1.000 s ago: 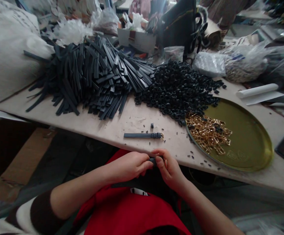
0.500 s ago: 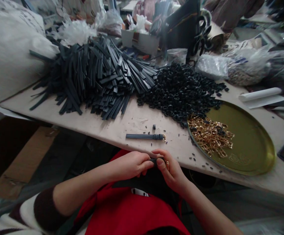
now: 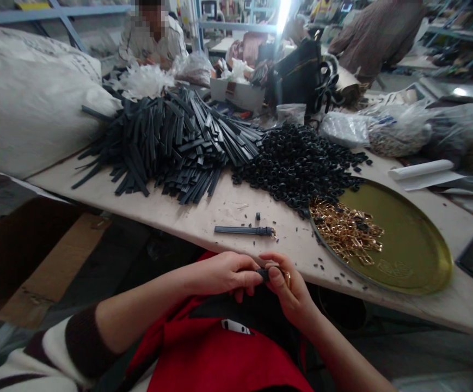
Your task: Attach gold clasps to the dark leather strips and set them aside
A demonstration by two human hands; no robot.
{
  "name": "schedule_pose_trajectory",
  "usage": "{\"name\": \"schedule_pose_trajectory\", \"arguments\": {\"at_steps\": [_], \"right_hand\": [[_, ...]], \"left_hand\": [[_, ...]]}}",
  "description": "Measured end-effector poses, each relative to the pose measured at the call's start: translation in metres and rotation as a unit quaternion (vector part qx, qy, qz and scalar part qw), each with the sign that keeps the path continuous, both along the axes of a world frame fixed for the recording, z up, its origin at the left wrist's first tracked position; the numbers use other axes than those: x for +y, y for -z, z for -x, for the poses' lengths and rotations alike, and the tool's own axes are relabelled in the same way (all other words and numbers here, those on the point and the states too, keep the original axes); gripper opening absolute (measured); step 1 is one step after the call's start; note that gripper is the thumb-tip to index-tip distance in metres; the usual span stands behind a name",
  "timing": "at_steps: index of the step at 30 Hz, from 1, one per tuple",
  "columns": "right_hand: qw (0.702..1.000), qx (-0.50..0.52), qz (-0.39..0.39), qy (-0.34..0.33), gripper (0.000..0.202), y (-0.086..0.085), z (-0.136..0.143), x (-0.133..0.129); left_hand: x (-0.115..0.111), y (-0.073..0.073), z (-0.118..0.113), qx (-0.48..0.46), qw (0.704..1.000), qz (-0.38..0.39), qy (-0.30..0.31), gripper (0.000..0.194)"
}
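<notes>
More of person in pale top now in view

The left hand and right hand meet close together above the lap, thumbs and fingers pinched inward. The 2 bare forearms angle in from opposite sides, the left one more level, with a striped sleeve pushed up near the elbow.

Dim indoor light, glare top centre (edges stretched and soft)
</notes>
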State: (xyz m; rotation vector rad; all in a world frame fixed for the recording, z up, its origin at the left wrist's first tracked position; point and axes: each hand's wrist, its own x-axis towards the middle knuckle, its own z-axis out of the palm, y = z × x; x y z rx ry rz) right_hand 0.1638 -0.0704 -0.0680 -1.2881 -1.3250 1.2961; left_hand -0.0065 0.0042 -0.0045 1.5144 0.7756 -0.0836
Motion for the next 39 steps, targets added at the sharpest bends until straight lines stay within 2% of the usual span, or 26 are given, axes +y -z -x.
{"name": "schedule_pose_trajectory", "arguments": {"at_steps": [3,5,8,11,14,18,21,25,29,33,36,39], "right_hand": [[0.997,0.061,0.053,0.010,0.034,-0.013,0.000,0.000],[0.993,0.094,0.074,0.009,0.035,-0.018,0.001,0.000],[0.989,0.117,0.091,-0.004,0.034,-0.019,0.002,-0.003],[0.990,0.105,0.092,-0.011,0.033,-0.016,0.002,-0.005],[0.997,0.050,0.049,-0.034,0.033,-0.017,0.001,-0.006],[0.996,-0.019,-0.016,-0.090,0.033,-0.021,0.000,-0.004],[0.996,0.011,0.022,-0.081,0.034,-0.019,-0.001,-0.002],[0.992,0.073,0.088,-0.051,0.037,-0.015,-0.004,0.003],[0.990,0.031,0.101,-0.090,0.040,-0.020,-0.009,0.012],[0.989,-0.029,0.047,-0.135,0.037,-0.026,-0.015,0.020],[0.986,-0.053,-0.001,-0.158,0.036,-0.028,-0.016,0.020],[0.989,-0.050,0.004,-0.138,0.038,-0.023,-0.015,0.020]], "left_hand": [[-0.002,0.002,0.007,-0.065,0.988,0.124,-0.061,0.031],[-0.004,0.005,0.008,-0.081,0.979,0.159,-0.102,0.029],[-0.009,0.008,0.006,-0.089,0.967,0.190,-0.143,0.026],[-0.014,0.013,0.003,-0.095,0.963,0.195,-0.158,0.025],[-0.015,0.020,0.002,-0.102,0.964,0.177,-0.170,0.028],[-0.012,0.030,0.000,-0.111,0.961,0.190,-0.167,0.029],[-0.009,0.030,-0.002,-0.099,0.969,0.178,-0.141,0.030],[-0.004,0.023,-0.003,-0.107,0.974,0.164,-0.112,0.032],[-0.001,0.019,0.000,-0.071,0.984,0.132,-0.097,0.040],[-0.001,0.018,0.002,-0.045,0.993,0.087,-0.069,0.045],[0.001,0.016,0.000,-0.029,0.992,0.106,-0.060,0.043],[0.007,0.014,-0.002,-0.034,0.990,0.130,-0.052,0.038]]}}
